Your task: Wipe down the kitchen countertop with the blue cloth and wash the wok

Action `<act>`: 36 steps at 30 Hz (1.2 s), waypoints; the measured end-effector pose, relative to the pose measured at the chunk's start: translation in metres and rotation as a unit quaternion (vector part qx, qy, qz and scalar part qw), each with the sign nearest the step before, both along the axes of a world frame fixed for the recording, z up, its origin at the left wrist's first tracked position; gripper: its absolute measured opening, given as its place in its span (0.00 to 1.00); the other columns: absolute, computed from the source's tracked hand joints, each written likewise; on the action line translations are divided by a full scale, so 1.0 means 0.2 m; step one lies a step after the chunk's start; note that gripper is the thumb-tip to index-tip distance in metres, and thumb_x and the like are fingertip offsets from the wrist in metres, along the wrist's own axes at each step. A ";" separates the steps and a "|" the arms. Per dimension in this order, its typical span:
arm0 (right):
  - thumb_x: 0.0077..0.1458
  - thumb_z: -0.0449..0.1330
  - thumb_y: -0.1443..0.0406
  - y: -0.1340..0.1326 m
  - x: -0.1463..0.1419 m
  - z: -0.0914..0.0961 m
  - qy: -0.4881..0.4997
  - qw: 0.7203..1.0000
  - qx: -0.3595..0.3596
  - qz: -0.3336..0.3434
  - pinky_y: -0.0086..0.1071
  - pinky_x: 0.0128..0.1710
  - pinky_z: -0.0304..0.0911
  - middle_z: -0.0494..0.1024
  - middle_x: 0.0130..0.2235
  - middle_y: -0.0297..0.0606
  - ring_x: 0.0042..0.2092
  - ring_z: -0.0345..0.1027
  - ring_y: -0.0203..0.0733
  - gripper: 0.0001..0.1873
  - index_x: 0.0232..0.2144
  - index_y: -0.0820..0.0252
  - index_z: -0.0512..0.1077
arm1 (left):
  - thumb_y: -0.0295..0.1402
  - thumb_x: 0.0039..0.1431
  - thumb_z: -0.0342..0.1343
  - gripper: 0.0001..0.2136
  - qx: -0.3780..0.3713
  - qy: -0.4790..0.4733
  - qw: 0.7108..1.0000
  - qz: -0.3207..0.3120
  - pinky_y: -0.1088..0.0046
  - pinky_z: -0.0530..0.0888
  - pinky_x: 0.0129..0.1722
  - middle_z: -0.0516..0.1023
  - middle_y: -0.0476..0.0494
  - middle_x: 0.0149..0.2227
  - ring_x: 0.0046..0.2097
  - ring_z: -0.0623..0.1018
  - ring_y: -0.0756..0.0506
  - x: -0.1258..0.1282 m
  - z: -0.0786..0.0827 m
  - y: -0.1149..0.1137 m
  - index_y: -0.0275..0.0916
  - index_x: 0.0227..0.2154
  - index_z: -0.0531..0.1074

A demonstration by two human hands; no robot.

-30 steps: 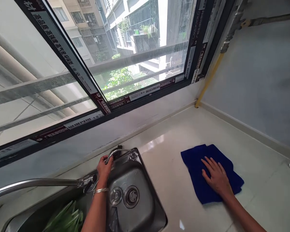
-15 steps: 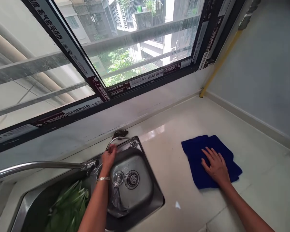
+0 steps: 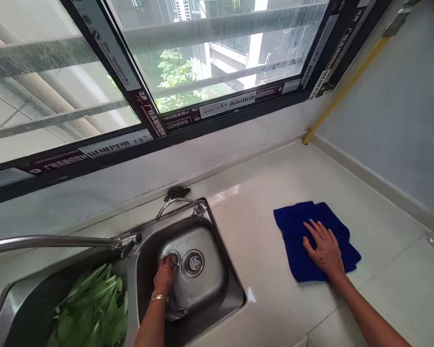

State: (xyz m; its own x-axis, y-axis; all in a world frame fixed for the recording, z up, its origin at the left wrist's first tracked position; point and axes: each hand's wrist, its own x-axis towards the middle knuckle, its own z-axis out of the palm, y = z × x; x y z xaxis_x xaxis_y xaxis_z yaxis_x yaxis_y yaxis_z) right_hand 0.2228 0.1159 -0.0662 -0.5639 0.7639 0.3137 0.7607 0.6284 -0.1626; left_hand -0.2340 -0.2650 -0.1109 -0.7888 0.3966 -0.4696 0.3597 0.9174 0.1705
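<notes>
In the small steel sink basin (image 3: 206, 299), my left hand (image 3: 164, 275) reaches down with its fingers curled over a small round metal sink stopper (image 3: 173, 257). Partly covered by the hand, the stopper sits just left of the round drain strainer (image 3: 193, 263). A dark, shiny piece, perhaps plastic film (image 3: 176, 313), lies low in the basin beside my wrist. On the counter to the right, my right hand (image 3: 324, 249) rests flat with fingers slightly spread on a folded dark blue cloth (image 3: 296, 241).
A thin curved spout (image 3: 177, 200) stands behind the small basin, with a dark scouring pad (image 3: 177, 192) near it. Leafy greens (image 3: 94, 308) fill the larger left basin under a long faucet (image 3: 58, 239). A window sill and a yellow pipe (image 3: 347, 91) border the counter (image 3: 253, 193).
My left hand has left the thin spout and come down into the basin onto the stopper. My right hand stays on the cloth. The view has tilted slightly downward.
</notes>
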 end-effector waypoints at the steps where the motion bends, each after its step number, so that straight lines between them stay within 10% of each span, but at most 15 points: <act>1: 0.65 0.48 0.55 0.00 0.00 0.00 -0.002 1.000 0.001 0.000 0.55 0.68 0.49 0.65 0.67 0.41 0.69 0.54 0.52 0.28 0.65 0.53 0.61 | 0.33 0.60 0.50 0.21 -0.005 0.004 1.000 0.005 0.62 0.74 0.50 0.66 0.33 0.64 0.58 0.75 0.37 0.00 -0.02 0.00 0.44 0.57 0.68; 11: 0.64 0.48 0.55 0.01 0.01 -0.02 -0.001 1.000 0.005 0.004 0.55 0.68 0.49 0.65 0.67 0.42 0.69 0.55 0.52 0.28 0.65 0.52 0.61 | 0.38 0.66 0.38 0.22 0.055 0.067 0.993 0.085 0.52 0.76 0.45 0.72 0.25 0.54 0.50 0.79 0.31 -0.04 -0.02 0.02 0.35 0.55 0.68; 20: 0.65 0.48 0.55 0.02 0.00 -0.04 0.000 1.000 0.012 0.004 0.55 0.69 0.49 0.66 0.66 0.42 0.69 0.55 0.51 0.28 0.64 0.54 0.62 | 0.41 0.66 0.45 0.20 0.321 0.094 0.941 -0.041 0.64 0.76 0.50 0.78 0.37 0.51 0.45 0.78 0.43 0.09 0.32 0.53 0.40 0.56 0.68; 26: 0.65 0.48 0.56 0.01 -0.02 -0.04 0.010 1.000 0.025 0.002 0.55 0.68 0.51 0.67 0.66 0.42 0.69 0.56 0.52 0.27 0.64 0.53 0.62 | 0.37 0.65 0.48 0.19 0.361 0.140 0.921 -0.046 0.62 0.76 0.45 0.77 0.34 0.47 0.35 0.77 0.45 0.16 0.55 0.78 0.36 0.55 0.71; 31: 0.64 0.49 0.56 0.01 -0.02 -0.05 0.031 0.999 0.016 0.009 0.55 0.68 0.50 0.67 0.66 0.42 0.68 0.56 0.53 0.28 0.64 0.53 0.62 | 0.40 0.65 0.49 0.15 0.379 0.210 0.896 -0.094 0.65 0.74 0.52 0.81 0.41 0.47 0.47 0.79 0.43 0.17 0.87 0.63 0.44 0.46 0.77; 36: 0.63 0.49 0.55 0.01 0.00 -0.07 0.042 0.999 0.016 0.007 0.56 0.68 0.48 0.66 0.66 0.43 0.68 0.56 0.54 0.29 0.64 0.54 0.63 | 0.36 0.64 0.50 0.13 0.390 0.456 0.800 -0.009 0.57 0.75 0.53 0.79 0.40 0.43 0.48 0.78 0.40 0.07 1.13 0.26 0.42 0.47 0.75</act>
State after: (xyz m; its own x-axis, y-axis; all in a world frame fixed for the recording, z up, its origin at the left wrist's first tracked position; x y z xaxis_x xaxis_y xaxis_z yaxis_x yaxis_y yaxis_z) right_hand 0.2221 0.1187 -0.0809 -0.5454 0.7447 0.3846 0.7357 0.6452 -0.2060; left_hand -0.2208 -0.2132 0.1152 -0.6531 0.3022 0.6944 0.6724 0.6532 0.3481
